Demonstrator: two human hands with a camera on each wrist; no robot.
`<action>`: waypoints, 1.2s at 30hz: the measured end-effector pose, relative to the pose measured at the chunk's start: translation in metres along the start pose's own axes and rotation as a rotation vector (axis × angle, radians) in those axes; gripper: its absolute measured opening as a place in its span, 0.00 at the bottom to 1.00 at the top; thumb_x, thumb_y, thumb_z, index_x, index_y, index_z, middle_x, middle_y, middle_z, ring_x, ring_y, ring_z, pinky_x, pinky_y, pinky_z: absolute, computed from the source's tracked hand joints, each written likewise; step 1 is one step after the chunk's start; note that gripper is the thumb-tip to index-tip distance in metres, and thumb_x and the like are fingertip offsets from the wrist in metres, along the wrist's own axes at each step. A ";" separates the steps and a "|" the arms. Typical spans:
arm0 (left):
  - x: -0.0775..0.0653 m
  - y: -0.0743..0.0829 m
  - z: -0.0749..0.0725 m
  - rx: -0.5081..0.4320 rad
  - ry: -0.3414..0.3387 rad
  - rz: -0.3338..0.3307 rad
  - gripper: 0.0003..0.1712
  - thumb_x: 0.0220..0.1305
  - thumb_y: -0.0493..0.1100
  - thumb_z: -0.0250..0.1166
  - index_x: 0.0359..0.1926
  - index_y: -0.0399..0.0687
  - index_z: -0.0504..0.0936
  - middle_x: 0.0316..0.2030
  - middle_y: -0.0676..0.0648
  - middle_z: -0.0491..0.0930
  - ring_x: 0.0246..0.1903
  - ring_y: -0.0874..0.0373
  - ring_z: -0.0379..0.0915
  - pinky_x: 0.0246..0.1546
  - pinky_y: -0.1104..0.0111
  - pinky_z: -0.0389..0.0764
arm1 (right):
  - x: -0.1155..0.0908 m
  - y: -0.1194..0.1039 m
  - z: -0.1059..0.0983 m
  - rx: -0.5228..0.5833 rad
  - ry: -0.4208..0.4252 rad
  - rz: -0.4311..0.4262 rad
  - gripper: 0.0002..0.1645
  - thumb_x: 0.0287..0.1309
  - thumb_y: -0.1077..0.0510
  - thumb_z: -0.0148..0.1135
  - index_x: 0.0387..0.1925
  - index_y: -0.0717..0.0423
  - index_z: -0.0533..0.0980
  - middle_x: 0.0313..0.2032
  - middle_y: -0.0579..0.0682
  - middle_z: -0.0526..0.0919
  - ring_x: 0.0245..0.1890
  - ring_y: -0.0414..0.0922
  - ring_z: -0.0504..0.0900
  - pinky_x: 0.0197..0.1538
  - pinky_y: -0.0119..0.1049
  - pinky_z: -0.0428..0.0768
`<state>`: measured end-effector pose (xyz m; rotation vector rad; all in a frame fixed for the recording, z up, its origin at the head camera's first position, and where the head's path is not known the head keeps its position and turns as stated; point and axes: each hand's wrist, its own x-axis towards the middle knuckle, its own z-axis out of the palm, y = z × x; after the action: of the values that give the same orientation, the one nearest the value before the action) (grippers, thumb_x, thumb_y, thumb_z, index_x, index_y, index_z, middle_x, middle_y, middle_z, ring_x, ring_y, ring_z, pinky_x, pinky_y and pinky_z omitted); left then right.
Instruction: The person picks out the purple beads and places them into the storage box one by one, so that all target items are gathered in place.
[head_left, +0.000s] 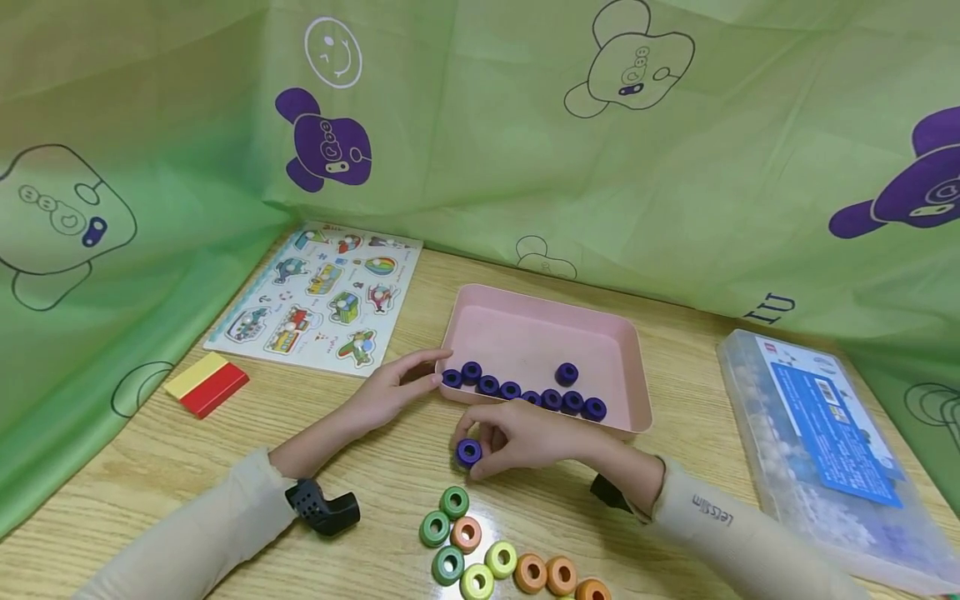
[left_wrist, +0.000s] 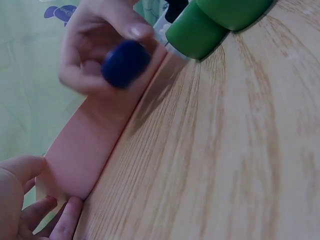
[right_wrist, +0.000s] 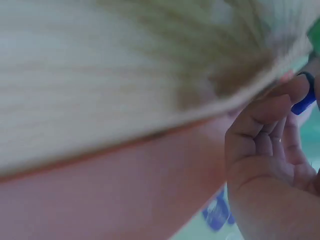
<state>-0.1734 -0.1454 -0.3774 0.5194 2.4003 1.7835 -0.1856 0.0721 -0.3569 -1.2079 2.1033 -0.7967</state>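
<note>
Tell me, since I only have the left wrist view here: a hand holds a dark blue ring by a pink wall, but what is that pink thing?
Observer: A pink tray, seen whole from the head camera; a row of purple rings lies inside along its near wall.
Operator: Which hand holds the ring?
Observer: The right hand, pinching the purple ring just in front of the tray, low over the table.
Operator: And the left one?
Observer: The left hand rests at the tray's near left corner, fingers touching the rim.
</note>
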 end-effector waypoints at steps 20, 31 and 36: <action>0.000 -0.002 -0.001 -0.023 -0.007 -0.005 0.21 0.60 0.41 0.51 0.55 0.44 0.65 0.52 0.41 0.65 0.51 0.48 0.60 0.49 0.59 0.60 | -0.033 0.046 -0.069 -0.059 0.357 0.112 0.20 0.44 0.54 0.63 0.42 0.49 0.71 0.22 0.46 0.76 0.20 0.43 0.75 0.24 0.33 0.74; 0.001 -0.001 0.000 -0.021 -0.008 0.003 0.21 0.60 0.41 0.51 0.55 0.44 0.66 0.52 0.42 0.66 0.51 0.49 0.61 0.48 0.59 0.61 | -0.020 0.063 -0.062 -0.101 0.331 0.258 0.19 0.45 0.58 0.62 0.43 0.50 0.72 0.23 0.47 0.76 0.11 0.41 0.72 0.16 0.35 0.72; 0.000 0.000 0.000 -0.021 -0.009 0.004 0.21 0.60 0.41 0.51 0.55 0.44 0.65 0.52 0.41 0.66 0.50 0.49 0.61 0.48 0.59 0.61 | -0.019 0.061 -0.061 -0.115 0.317 0.277 0.20 0.46 0.59 0.60 0.45 0.52 0.72 0.24 0.46 0.77 0.07 0.41 0.69 0.15 0.35 0.71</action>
<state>-0.1734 -0.1456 -0.3771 0.5301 2.3730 1.8023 -0.2544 0.1268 -0.3581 -0.8605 2.5352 -0.7876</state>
